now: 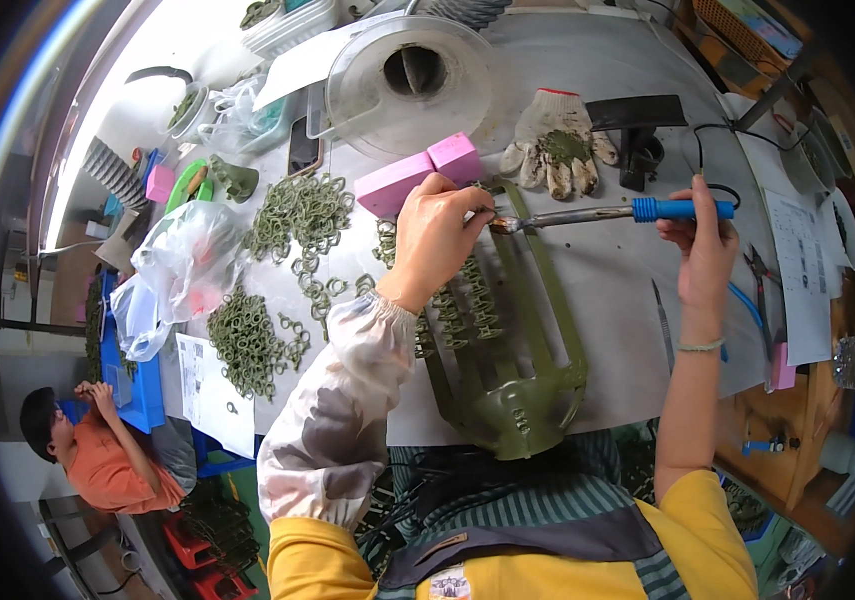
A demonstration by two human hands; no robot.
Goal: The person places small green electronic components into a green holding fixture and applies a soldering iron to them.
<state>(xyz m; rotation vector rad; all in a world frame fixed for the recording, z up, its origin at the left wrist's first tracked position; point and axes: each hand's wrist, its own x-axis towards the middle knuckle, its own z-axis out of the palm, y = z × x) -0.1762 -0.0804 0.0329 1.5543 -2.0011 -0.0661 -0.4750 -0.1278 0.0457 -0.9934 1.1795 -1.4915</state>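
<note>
My right hand (705, 250) is closed round the blue handle of a soldering iron (597, 215), whose shaft points left. At its tip, the fingers of my left hand (432, 240) are pinched together; what they hold, if anything, is hidden. Both meet over the upper end of a long green frame (517, 405) lying on the table. Rows of small green rings (482, 300) line the frame's left part, partly behind my left wrist. Just beyond my left hand sit two pink blocks (392, 185). Loose green rings lie in heaps (302, 215) to the left.
A clear round hood (347, 90) stands at the back. A stained glove (557, 150) and a black stand (639, 150) lie far right. Tweezers (663, 320) and pliers (759, 280) are at right. Leftward are a plastic bag (187, 260), a phone (304, 147) and a seated person (112, 460).
</note>
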